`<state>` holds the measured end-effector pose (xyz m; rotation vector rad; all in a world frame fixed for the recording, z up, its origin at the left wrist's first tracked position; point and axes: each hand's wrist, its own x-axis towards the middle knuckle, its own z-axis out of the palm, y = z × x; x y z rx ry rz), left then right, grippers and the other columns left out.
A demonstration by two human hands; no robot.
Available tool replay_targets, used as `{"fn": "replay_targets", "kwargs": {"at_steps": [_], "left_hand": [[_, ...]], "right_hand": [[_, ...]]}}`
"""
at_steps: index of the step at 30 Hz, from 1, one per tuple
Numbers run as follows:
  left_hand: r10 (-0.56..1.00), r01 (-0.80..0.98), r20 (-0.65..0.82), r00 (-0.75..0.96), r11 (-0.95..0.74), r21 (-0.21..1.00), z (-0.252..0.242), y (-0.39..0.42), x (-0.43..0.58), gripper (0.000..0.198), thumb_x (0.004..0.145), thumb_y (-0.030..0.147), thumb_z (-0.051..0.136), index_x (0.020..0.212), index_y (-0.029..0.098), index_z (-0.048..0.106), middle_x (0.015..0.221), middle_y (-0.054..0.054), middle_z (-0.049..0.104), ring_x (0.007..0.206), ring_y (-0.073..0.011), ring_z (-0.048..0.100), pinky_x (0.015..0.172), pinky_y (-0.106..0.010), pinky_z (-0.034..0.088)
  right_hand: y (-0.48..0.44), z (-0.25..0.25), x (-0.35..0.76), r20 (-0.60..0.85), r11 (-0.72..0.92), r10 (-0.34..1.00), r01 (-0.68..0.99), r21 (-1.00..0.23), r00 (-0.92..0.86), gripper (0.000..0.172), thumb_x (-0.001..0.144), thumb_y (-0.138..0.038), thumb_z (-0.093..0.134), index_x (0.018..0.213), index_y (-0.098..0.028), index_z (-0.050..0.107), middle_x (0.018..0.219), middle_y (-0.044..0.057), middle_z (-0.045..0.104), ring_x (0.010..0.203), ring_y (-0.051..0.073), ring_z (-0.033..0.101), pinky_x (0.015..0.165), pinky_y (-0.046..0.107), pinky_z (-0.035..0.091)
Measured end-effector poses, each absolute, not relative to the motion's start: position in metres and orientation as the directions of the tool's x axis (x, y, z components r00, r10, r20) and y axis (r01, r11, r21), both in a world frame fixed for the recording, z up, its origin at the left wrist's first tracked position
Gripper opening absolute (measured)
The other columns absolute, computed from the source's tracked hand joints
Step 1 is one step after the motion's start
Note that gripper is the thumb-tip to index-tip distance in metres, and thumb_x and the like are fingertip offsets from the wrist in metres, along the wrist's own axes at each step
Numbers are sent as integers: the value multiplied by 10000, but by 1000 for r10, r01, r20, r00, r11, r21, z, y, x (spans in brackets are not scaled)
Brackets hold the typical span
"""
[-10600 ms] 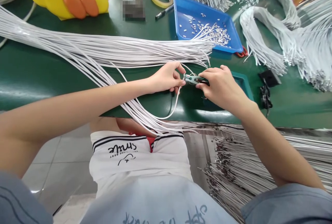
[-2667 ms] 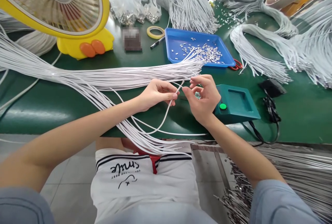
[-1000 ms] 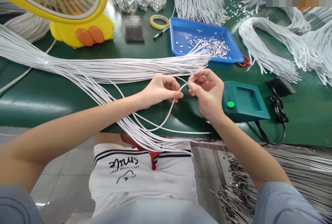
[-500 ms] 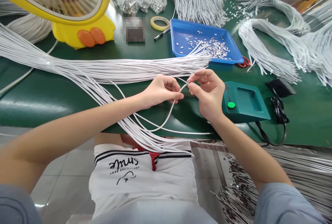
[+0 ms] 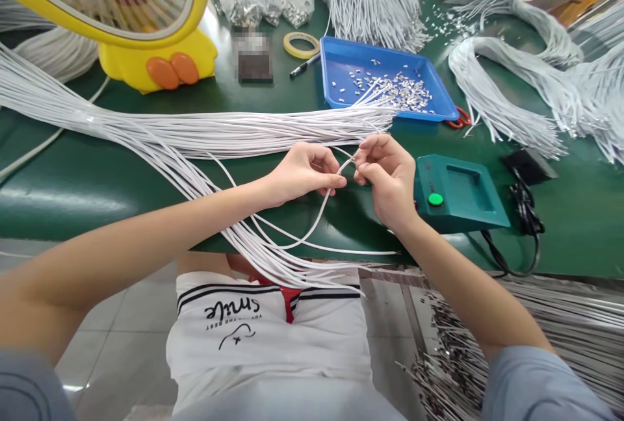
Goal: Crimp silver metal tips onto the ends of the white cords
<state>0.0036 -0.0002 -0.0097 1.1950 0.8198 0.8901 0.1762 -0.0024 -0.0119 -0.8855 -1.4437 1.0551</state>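
Observation:
My left hand (image 5: pixel 312 171) pinches a single white cable (image 5: pixel 320 213) between thumb and fingertips, a short way back from its end. At that end, the thumb and index finger of my right hand (image 5: pixel 387 177) are closed on the cable tip; any small part between them is too small to make out. The cable loops down from my left hand toward the table's front edge. Behind both hands lies a thick bundle of white cables (image 5: pixel 219 132). A looser bunch (image 5: pixel 263 258) hangs over the edge toward my lap.
Past the bundle stands a blue tray (image 5: pixel 341 63) with small metal pieces. A green device (image 5: pixel 468 193) with a lit button sits right of my right hand. Also there: a yellow fan (image 5: pixel 156 60), tape roll (image 5: pixel 301 45), pen (image 5: pixel 305 65), red-handled tool (image 5: pixel 458 118) and more cable bundles (image 5: pixel 507 83).
My right hand has shifted slightly, its fingers curling in more closely around the cable tip. My left hand keeps its pinch in nearly the same place.

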Motion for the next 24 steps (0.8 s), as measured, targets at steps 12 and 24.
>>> {"fn": "replay_targets", "kwargs": {"at_steps": [12, 24], "left_hand": [[897, -110, -21, 442, 78, 991, -7, -1, 5, 345, 547, 275, 912, 697, 71, 677, 600, -20, 654, 498, -106, 630, 428, -164, 463], [901, -137, 36, 433, 26, 990, -5, -3, 2, 417, 657, 464, 837, 721, 75, 702, 635, -46, 674, 521, -117, 648, 488, -191, 520]], "right_hand": [[-6, -7, 174, 323, 328, 938, 25, -944, -123, 238, 703, -197, 763, 858, -216, 585, 720, -38, 641, 673, 106, 635, 567, 211, 523], [-6, -6, 173, 303, 318, 936, 62, -946, -182, 214, 716, -219, 744, 870, -217, 595, 679, -45, 630, 624, 111, 623, 563, 240, 540]]}}
